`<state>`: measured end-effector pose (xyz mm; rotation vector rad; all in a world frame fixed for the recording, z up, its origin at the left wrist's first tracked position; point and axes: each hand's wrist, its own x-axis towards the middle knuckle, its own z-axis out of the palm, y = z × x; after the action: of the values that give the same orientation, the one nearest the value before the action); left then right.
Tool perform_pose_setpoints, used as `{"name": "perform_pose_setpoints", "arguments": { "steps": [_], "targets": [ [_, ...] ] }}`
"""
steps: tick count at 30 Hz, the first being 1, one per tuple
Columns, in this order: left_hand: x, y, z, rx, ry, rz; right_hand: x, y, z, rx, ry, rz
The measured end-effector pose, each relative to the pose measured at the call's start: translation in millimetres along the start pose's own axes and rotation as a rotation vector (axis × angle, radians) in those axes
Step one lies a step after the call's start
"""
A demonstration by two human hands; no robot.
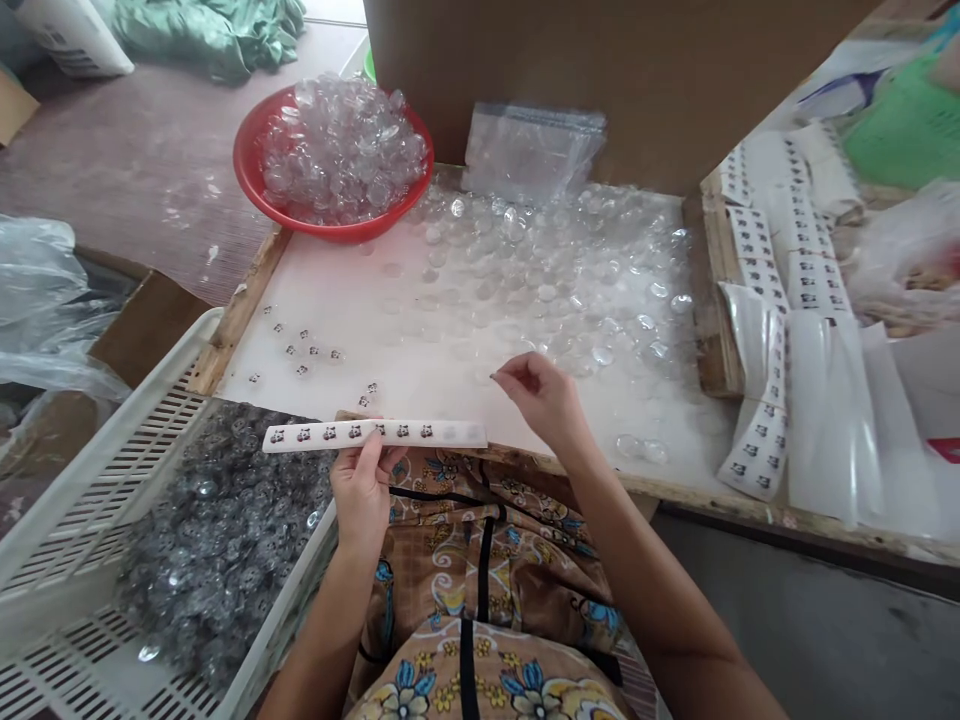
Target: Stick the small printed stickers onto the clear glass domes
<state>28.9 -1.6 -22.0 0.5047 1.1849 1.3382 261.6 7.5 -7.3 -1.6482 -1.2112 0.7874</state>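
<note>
My left hand [364, 490] grips a white strip of panda stickers [315, 436] between thumb and fingers, level at the board's near edge. Blank spots show at the strip's right end. My right hand [544, 400] is pinched above the white board [450, 385], with a tiny dark-marked sticker [493, 376] at its fingertips; its details are too small to make out. Beyond that hand, many clear domed discs [547, 293] lie loose over the board. Several discs with panda pictures [302, 369] rest on the board's left side.
A red bowl [240, 165] heaped with clear discs stands at the back left. Below left, a white plastic basket [45, 530] holds a dark, glossy pile of discs. Clear plastic bags [532, 150] lean against a cardboard box [630, 80]. More sticker strips [757, 430] lie beyond the right wooden edge.
</note>
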Motion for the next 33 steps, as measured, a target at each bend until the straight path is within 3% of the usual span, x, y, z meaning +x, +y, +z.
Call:
{"name": "perform_pose_setpoints", "arguments": {
  "steps": [2, 6, 11, 17, 27, 33],
  "targets": [
    [-0.5, 1.3, -3.1, -0.003, -0.006, -0.006, 18.0, 9.0, -3.4, -0.065, -0.035, 0.081],
    [-2.0, 2.7, -7.7, -0.015, -0.008, -0.011, 34.5, 13.7, -1.3, -0.223, -0.125, 0.096],
    [-1.8, 2.9, -11.1, -0.035, 0.006, -0.018, 33.0, 8.6, 7.8, -0.326, -0.147, 0.056],
    [-0.9, 4.5, -12.4, -0.037, -0.013, -0.017, 25.3, 12.2, 25.0, -0.491, -0.119, -0.092],
    [-8.6, 18.8, -28.3, -0.012, 0.026, -0.009, 22.5, -5.2, 59.8, -0.359, -0.247, -0.112],
    [-7.3, 20.1, -39.3, -0.009, 0.053, 0.012, 20.6, -3.6, 46.7, -0.356, -0.159, -0.17]
  ]
}}
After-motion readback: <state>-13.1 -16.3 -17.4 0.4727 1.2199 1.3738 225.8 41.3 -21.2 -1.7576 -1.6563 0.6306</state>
